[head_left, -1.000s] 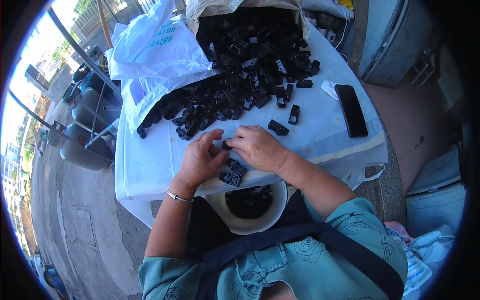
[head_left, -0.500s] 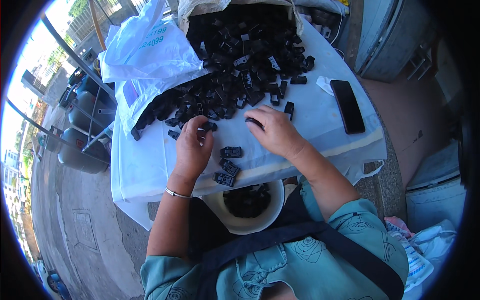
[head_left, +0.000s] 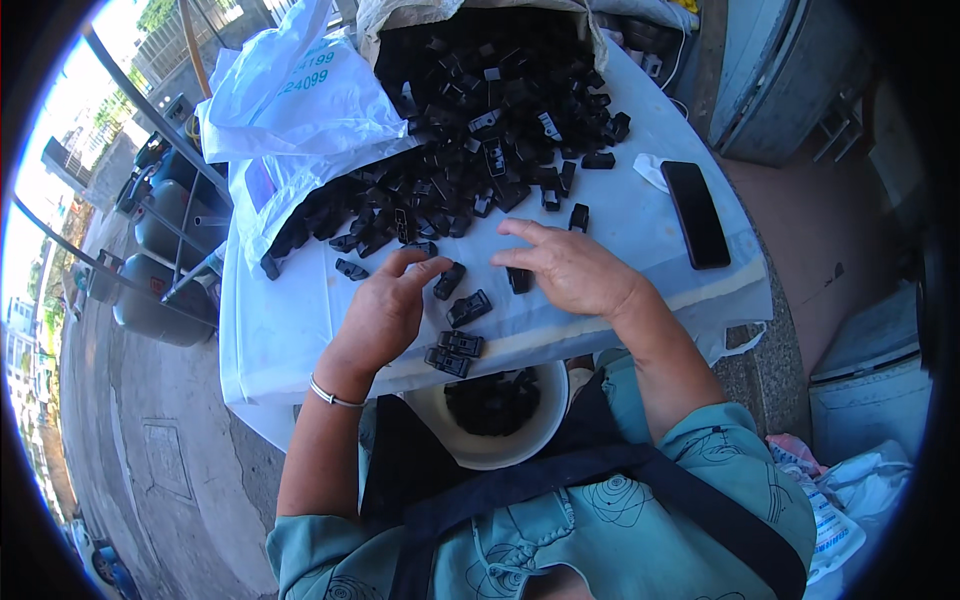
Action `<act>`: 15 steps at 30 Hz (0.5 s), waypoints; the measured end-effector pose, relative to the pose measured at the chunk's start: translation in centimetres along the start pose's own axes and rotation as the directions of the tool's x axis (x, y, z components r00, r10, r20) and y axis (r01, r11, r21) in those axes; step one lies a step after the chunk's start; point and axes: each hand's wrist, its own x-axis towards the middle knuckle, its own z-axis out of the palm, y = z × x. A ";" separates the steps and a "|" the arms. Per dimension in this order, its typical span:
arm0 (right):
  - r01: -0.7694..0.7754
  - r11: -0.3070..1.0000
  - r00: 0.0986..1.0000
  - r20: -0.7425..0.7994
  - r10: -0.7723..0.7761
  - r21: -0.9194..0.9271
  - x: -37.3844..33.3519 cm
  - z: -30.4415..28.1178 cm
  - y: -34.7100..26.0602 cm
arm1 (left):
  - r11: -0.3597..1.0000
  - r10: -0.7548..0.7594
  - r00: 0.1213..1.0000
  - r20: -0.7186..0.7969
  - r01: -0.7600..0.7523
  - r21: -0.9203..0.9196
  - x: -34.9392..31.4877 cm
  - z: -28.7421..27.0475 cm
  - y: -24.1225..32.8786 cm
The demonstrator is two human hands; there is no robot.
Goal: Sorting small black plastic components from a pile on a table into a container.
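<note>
1. Head view: the left hand (head_left: 382,312) hovers, fingers curled, a black piece (head_left: 449,281) just by its tips; I can't tell whether it's gripping.
2. Over right, the right hand (head_left: 580,268) parts finger and thumb, another piece (head_left: 518,281) lying beneath.
3. Best played, I'd judge, pinching sides squarely, sparing the neighbouring pair (head_left: 461,343).

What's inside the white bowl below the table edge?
The white bowl holds a heap of small black pieces. The heap covers the bottom, so whatever lies deeper can't be seen; the white-covered table hides the bowl's far side.
</note>
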 end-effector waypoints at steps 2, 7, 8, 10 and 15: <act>0.046 0.992 0.996 0.081 -0.036 -0.120 0.0 0.0 0.0 | 0.935 0.299 0.953 0.048 -0.302 0.183 1.1 0.0 -0.1; -0.243 0.963 0.970 -0.002 0.244 0.116 0.9 -0.2 -1.3 | 0.977 0.215 0.976 0.040 -0.215 -0.009 1.8 2.0 -1.1; -0.243 0.963 0.970 -0.003 0.245 0.115 1.2 0.2 -1.7 | 0.995 0.080 0.994 0.072 -0.076 -0.059 1.6 2.5 -1.1; -0.040 0.955 0.980 -0.174 0.095 0.294 1.4 1.4 -2.3 | 0.993 -0.008 1.000 0.026 0.011 -0.120 1.3 3.1 -0.3; 0.135 0.975 0.963 -0.254 -0.088 0.176 1.9 3.8 -2.7 | 0.969 -0.129 0.991 -0.047 0.116 -0.220 0.9 3.8 -0.6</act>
